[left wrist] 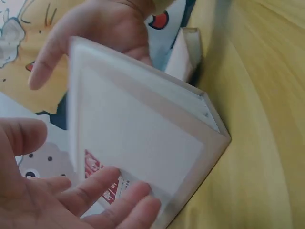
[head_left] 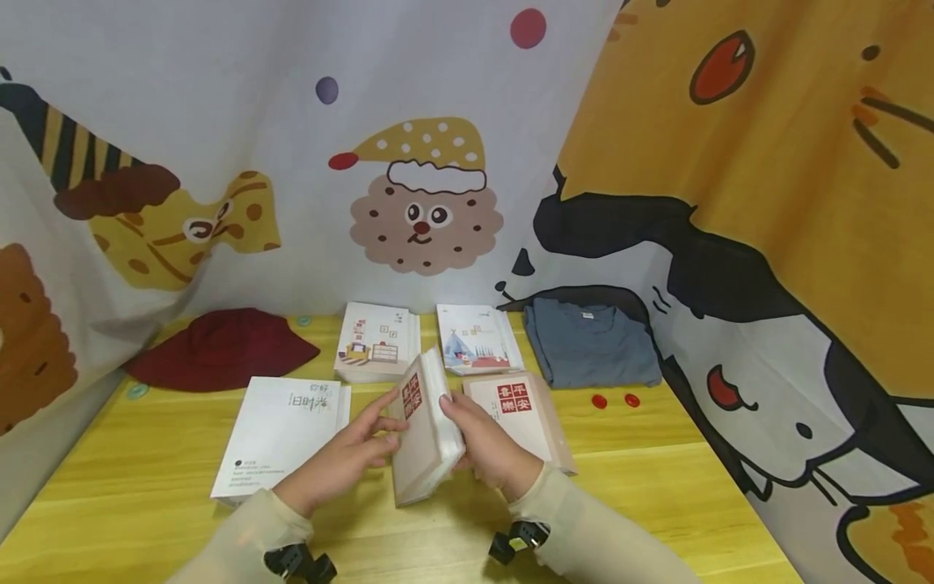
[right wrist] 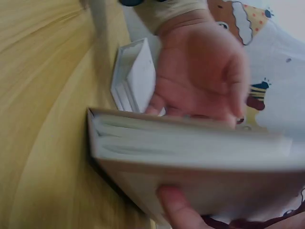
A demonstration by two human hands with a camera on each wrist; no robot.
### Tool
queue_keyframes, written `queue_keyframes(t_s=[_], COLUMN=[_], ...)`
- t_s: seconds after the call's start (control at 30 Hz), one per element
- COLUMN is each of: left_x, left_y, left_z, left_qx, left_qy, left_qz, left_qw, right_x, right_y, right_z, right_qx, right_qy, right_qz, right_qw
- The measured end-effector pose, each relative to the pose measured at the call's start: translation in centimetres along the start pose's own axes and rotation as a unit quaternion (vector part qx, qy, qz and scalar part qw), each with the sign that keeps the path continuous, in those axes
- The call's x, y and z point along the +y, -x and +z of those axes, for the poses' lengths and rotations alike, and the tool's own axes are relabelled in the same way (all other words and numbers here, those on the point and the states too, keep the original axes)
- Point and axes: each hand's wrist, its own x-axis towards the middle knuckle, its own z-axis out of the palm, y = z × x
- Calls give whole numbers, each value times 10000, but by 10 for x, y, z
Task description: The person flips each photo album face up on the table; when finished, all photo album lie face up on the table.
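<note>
A beige photo album with red square lettering stands tilted above the wooden table, its page edges turned to the right. My right hand holds it at the page side, the thumb lying on a cover. Fingertips of my left hand touch the front cover near the red print; those fingers are spread and nearly straight. Beside the right hand lies a similar beige album. Left of the left hand is a white album. Part of the right hand is hidden behind the held album.
Two white albums with room drawings, one left and one right, lie at the back. A dark red hat sits back left, a folded grey-blue shirt back right. Two red discs lie before the shirt. A printed curtain hangs behind.
</note>
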Motion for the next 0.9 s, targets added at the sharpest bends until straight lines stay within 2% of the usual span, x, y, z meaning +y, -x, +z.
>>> queue_keyframes(t_s=[0.13,0.27,0.33,0.43,0.57,0.73,0.9], left_x=[-4,-5,-7,-12,-17,-17,-15], left_y=[-3,-4,-5,-8,-13,-17,-18], left_z=[0,1,2,2,0,-3,-5], left_qx=[14,252,428,613,817,967,1131], left_qy=[-181,-463,-548,-534,-339,-254,-434], left_qz=[-304,-537,-645,-732,-889,-1120,-1224], left_qw=[9994,9972,9955,9940,9921,9887,9851], right_x=[4,8,8,9,11,15,17], right_y=[-3,-6,-5,-4,-5,-7,-11], right_z=[-6,-10,-12,-14,-15,-12,-8], right_qx=[182,785,935,900,748,665,780], right_qy=[200,1087,1488,2034,2480,2596,2385], right_qz=[-260,-405,-406,-443,-433,-223,104], right_qw=[9993,9901,9836,9739,9649,9632,9679])
